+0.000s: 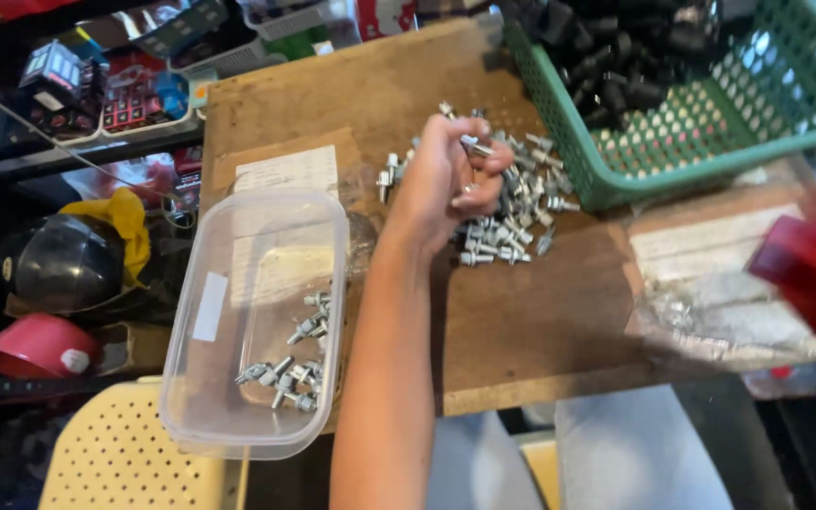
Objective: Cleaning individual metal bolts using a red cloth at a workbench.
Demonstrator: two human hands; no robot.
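Note:
My left hand [441, 179] is closed in a fist over a pile of small silver bolts [512, 222] on a wooden board [540, 321]. A bolt [476, 147] sticks out between its fingers. To the left of my forearm a clear plastic tub [202, 312] sits on a pale perforated chair, with several of the same bolts [293, 373] lying in its near end. My right hand is not visible; a blurred red shape [809, 274] fills the right edge.
A green plastic basket [635, 175] of black parts stands at the board's back right. A crumpled clear bag [701, 316] lies at the right. A dark helmet [63, 260], a red cap [35, 345] and cluttered shelves are on the left.

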